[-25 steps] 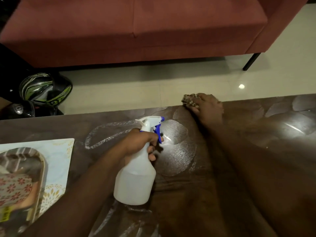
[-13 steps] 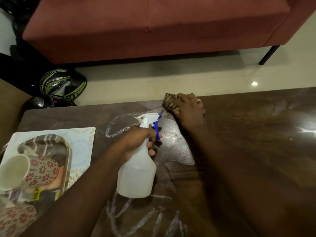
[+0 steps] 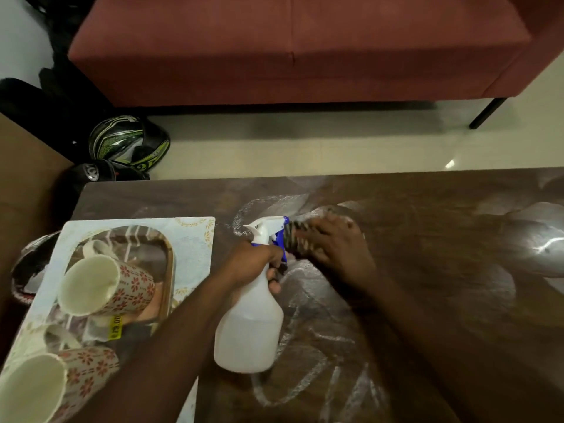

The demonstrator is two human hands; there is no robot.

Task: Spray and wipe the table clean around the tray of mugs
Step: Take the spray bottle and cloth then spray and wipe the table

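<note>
Your left hand (image 3: 253, 264) is curled round the neck of the bottle (image 3: 248, 328), fingers under the blue trigger, with the white nozzle pointing left toward the tray (image 3: 192, 239). Your right hand (image 3: 335, 251) presses down on the cloth (image 3: 293, 239), fingers spread over it; the hand is blurred, so you cannot tell how tightly it holds the fabric.

Going left to right: at the far left edge of the table (image 3: 427, 270) sits the tray, pale blue with a gold pattern at its corner and a mirror-like middle. Two mugs (image 3: 103, 285) with red flower prints and cream insides lie on it, tipped on their sides with mouths toward you; the nearer one is cut by the bottom left corner of the view. A yellow tag shows just below the upper mug.

Just right of the tray, your left forearm crosses the table's near edge and the bottle hangs upright below your grip, its base close to the wood. Wet white streaks curl across the dark surface round the bottle. The striped cloth lies just behind the nozzle, under your right hand. Farther right the wood shines with glare and broad smears.

Beyond the table, helmets (image 3: 128, 141) sit on the pale floor at left, and a red sofa (image 3: 305, 50) runs along the back.
</note>
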